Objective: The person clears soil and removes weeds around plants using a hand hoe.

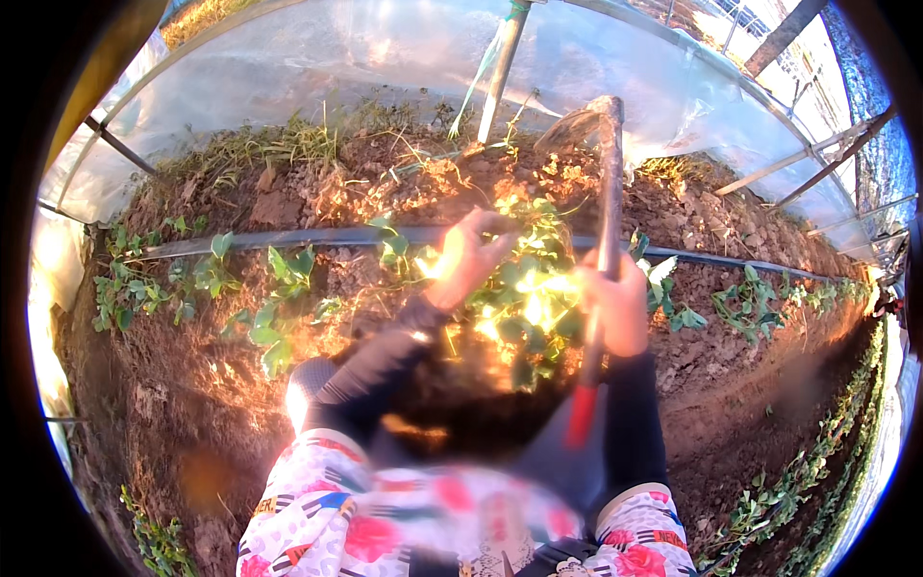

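My right hand (614,306) is closed around the wooden handle of a hoe (611,173). The tool stands nearly upright in view, its soil-caked blade (573,128) at the far end and a red grip (581,415) at the near end. Beside a leafy green plant (533,281) in the middle of the soil bed, my left hand (472,252) is slightly blurred, with thumb and forefinger apart and nothing visible between them. Strong sunlight washes out part of the leaves. Behind both hands runs a dark drip hose (310,236) along the bed.
Smaller plants (288,270) grow left along the bed, and more (750,303) grow right. A wooden stake (502,72) stands beyond the plant, before clear plastic sheeting (324,65). Metal and wooden poles (800,159) cross at right. Another planted row (786,483) lies lower right.
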`<action>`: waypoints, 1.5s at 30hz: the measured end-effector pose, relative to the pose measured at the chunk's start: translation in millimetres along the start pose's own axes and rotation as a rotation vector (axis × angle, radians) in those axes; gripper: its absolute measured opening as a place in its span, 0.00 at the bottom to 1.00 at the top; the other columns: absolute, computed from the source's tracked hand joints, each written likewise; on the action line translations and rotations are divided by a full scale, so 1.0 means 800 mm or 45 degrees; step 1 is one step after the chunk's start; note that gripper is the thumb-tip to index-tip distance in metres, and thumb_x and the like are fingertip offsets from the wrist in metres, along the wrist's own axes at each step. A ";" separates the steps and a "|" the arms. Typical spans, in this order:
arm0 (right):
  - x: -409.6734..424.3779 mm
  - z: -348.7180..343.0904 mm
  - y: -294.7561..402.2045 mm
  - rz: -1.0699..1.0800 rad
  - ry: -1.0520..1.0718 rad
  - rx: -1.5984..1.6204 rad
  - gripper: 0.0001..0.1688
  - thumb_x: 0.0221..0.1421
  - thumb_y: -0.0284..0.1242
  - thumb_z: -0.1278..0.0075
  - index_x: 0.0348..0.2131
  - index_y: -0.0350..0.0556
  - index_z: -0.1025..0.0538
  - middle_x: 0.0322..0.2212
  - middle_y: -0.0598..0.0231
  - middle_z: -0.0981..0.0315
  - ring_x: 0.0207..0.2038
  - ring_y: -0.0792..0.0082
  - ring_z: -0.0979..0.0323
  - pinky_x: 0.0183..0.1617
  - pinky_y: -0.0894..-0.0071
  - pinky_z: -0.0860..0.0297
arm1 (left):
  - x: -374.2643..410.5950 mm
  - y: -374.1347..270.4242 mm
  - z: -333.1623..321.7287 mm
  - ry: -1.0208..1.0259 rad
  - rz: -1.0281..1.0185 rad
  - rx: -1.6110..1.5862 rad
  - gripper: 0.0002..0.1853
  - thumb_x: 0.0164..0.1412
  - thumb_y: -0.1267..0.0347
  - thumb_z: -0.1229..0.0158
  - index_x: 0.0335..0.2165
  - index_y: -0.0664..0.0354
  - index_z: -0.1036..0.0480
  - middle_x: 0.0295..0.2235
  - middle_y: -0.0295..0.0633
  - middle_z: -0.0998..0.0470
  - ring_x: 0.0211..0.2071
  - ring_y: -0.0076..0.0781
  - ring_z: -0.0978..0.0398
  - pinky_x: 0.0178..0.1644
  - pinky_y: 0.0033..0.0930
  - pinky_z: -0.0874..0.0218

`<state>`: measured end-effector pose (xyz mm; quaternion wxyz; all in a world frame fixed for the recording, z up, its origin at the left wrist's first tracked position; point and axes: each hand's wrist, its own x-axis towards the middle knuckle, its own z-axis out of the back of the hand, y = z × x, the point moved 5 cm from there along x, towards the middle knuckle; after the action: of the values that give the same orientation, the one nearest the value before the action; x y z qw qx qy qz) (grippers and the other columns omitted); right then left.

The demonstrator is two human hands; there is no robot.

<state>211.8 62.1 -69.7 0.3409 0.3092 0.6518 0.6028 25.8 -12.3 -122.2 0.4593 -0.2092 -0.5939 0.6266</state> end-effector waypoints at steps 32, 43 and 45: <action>0.078 -0.474 -0.086 -0.131 0.856 -0.417 0.17 0.54 0.38 0.52 0.35 0.45 0.37 0.17 0.66 0.34 0.11 0.79 0.36 0.14 0.82 0.38 | -0.216 0.029 0.426 -0.720 0.480 -0.943 0.08 0.54 0.78 0.48 0.35 0.64 0.31 0.30 0.48 0.24 0.29 0.37 0.23 0.32 0.32 0.29; 0.045 -0.444 -0.186 -0.657 0.903 0.023 0.15 0.47 0.22 0.51 0.37 0.40 0.37 0.17 0.67 0.36 0.12 0.77 0.38 0.13 0.78 0.41 | -0.270 0.054 0.532 -0.970 0.373 -0.727 0.12 0.56 0.77 0.49 0.41 0.69 0.33 0.32 0.44 0.25 0.30 0.34 0.24 0.33 0.29 0.30; 0.050 -0.441 -0.181 -0.671 0.827 0.113 0.13 0.47 0.22 0.51 0.35 0.41 0.36 0.17 0.68 0.37 0.12 0.77 0.39 0.13 0.79 0.42 | -0.261 0.061 0.521 -1.026 0.377 -0.752 0.13 0.56 0.76 0.48 0.41 0.69 0.32 0.32 0.43 0.25 0.28 0.32 0.24 0.32 0.27 0.31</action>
<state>-98.3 -120.0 -202.2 0.2466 -0.0598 0.8074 0.5326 -224.5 -408.5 -140.9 0.0220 -0.1540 -0.8391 0.5213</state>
